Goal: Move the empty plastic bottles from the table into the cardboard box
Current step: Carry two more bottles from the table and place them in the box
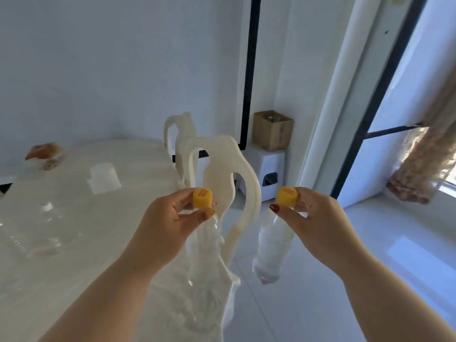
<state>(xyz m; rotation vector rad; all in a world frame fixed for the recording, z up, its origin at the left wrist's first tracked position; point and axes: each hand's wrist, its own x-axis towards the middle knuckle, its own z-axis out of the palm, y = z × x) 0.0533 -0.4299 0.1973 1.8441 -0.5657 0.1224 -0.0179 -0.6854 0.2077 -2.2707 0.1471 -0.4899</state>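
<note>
My left hand (167,223) pinches the yellow cap of a clear empty plastic bottle (204,255), which hangs down in front of the table edge. In my right hand (318,220) a second clear bottle (271,248) hangs by its yellow cap over the floor. The brown cardboard box (272,130) stands open on a white stool by the far wall, well beyond both hands. More clear bottles (42,233) lie on the white table (138,164) at the left.
Two cream chairs (222,174) stand between me and the box, at the table's right edge. A white stool (267,174) carries the box. A window with a patterned curtain (424,164) is at the right. A white container (104,177) and an orange object (44,150) rest on the table.
</note>
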